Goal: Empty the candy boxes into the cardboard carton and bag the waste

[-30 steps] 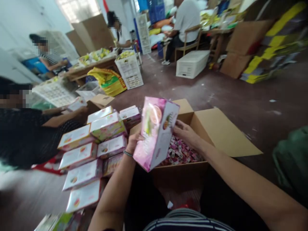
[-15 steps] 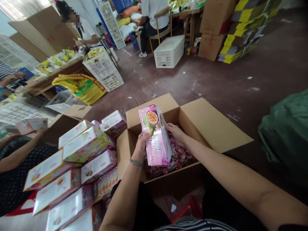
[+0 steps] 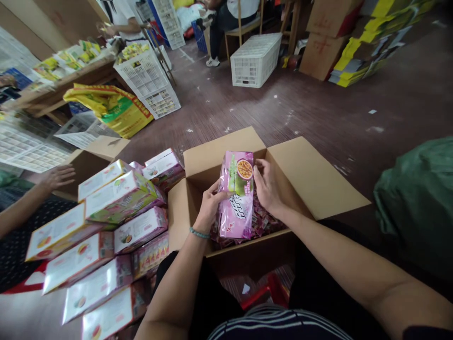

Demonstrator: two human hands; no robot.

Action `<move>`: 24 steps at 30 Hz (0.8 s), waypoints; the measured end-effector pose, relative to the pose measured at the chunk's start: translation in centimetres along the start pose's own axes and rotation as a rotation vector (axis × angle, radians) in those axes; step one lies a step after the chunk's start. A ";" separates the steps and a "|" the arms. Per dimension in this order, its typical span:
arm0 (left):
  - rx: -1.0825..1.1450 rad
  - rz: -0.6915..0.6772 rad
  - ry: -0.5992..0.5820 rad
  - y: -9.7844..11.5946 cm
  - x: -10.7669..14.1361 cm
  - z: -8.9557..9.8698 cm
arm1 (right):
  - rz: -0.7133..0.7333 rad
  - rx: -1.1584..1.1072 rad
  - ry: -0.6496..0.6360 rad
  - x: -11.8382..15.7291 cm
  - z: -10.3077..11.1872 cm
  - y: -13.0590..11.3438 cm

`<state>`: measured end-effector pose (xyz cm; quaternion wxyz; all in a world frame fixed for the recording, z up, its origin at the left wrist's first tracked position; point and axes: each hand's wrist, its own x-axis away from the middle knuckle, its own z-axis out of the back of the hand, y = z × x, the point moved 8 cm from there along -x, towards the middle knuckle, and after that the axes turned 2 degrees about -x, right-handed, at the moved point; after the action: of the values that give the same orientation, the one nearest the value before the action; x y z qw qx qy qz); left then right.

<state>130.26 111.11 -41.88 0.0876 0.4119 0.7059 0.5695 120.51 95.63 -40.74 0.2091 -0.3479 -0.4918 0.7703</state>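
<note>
We hold a pink and purple rectangular box with a passion-fruit picture (image 3: pixel 233 212) over an open brown cardboard carton (image 3: pixel 224 148), its printed front face towards us and its long side roughly upright in view. Our left hand (image 3: pixel 209 203) is partly closed on the left edge, thumb laid across the front. Our right hand (image 3: pixel 267 189) is half curled, thumb and fingertips gripping the upper right edge. Below the box, small pink and purple packets (image 3: pixel 264 222) cover the visible inside of the carton.

To our left, just beside the carton, stand stacked glossy fruit-print boxes (image 3: pixel 118 200), white faces up. Beyond them, a co-worker's open hand (image 3: pixel 60 177) is near a second open brown carton (image 3: pixel 108 147). Farther out we see a yellow and green printed sack (image 3: pixel 116 115) beside white slatted plastic crates (image 3: pixel 148 78). A dark green fabric bundle (image 3: pixel 417 198) lies well apart, to our right.
</note>
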 end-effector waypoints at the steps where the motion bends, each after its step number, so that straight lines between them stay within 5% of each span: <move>1: -0.027 -0.008 0.009 0.1 -0.1 0.3 | 0.174 0.148 -0.026 0.2 0.3 -1.7; 4: -0.132 -0.029 0.024 0.2 -0.4 1.6 | 0.651 0.443 -0.393 3.1 -2.2 -5.5; 6: -0.208 -0.015 0.024 -0.5 -0.6 2.4 | 0.748 0.598 -0.615 4.9 -3.9 -5.7; 9: -0.336 0.025 0.011 -2.4 -0.8 3.3 | 0.693 0.763 -0.833 6.4 -5.5 -4.6; 18: -0.552 0.166 -0.145 -8.8 -0.8 3.7 | 0.532 0.794 -1.161 10.4 -6.7 -2.1; 24: -0.379 0.309 -0.135 -9.7 -0.4 4.0 | 0.475 0.605 -1.182 10.7 -7.1 -2.0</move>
<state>128.21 113.69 -51.90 0.1223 0.5283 0.5078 0.6694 118.54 107.95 -44.39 -0.1793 0.1042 -0.1981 0.9580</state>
